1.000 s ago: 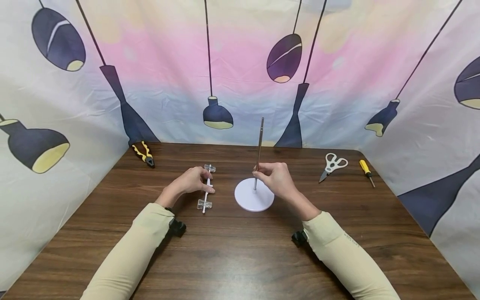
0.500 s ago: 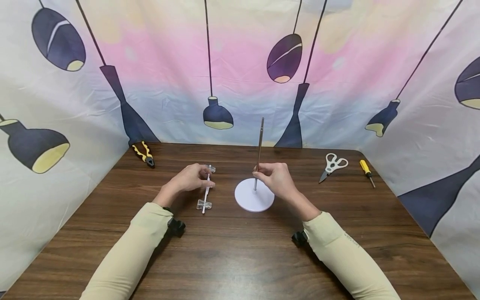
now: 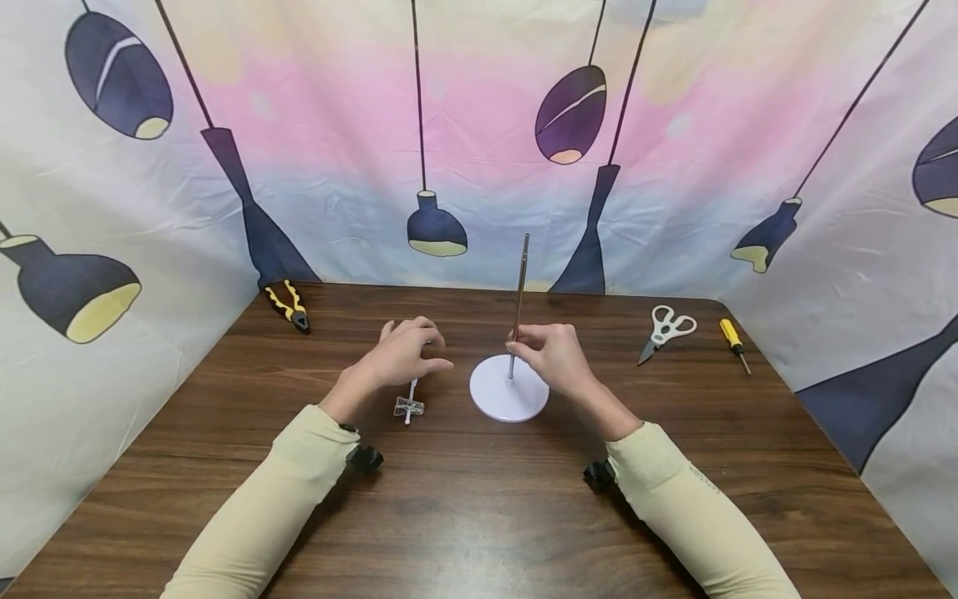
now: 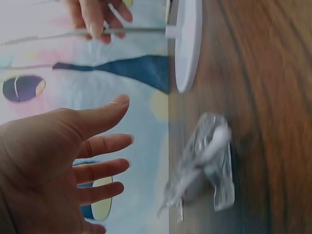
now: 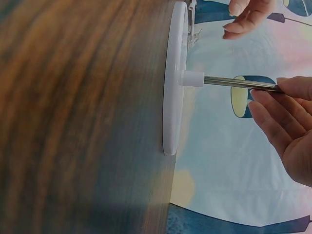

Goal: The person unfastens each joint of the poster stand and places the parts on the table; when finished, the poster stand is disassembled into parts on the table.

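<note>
A metal rod [image 3: 521, 287] stands upright in the white round base [image 3: 509, 408] at the table's middle. My right hand [image 3: 557, 358] pinches the rod low down between thumb and fingers, as the right wrist view also shows. To the left, a thin white bar with clear plastic clips [image 3: 408, 407] lies on the table. My left hand [image 3: 400, 353] hovers over that bar, apart from it, its fingers spread and holding nothing; it hides the bar's far half. In the left wrist view the near clip [image 4: 214, 161] is seen end-on beyond the hand.
Pliers with yellow handles [image 3: 288, 306] lie at the back left. White-handled scissors [image 3: 664, 333] and a yellow screwdriver [image 3: 733, 343] lie at the back right. A patterned cloth [image 3: 337, 200] hangs behind the wooden table's [image 3: 479, 507] far edge.
My left hand has lifted off the white bar and moved right and slightly away, its fingers opening out. The right hand stays on the rod.
</note>
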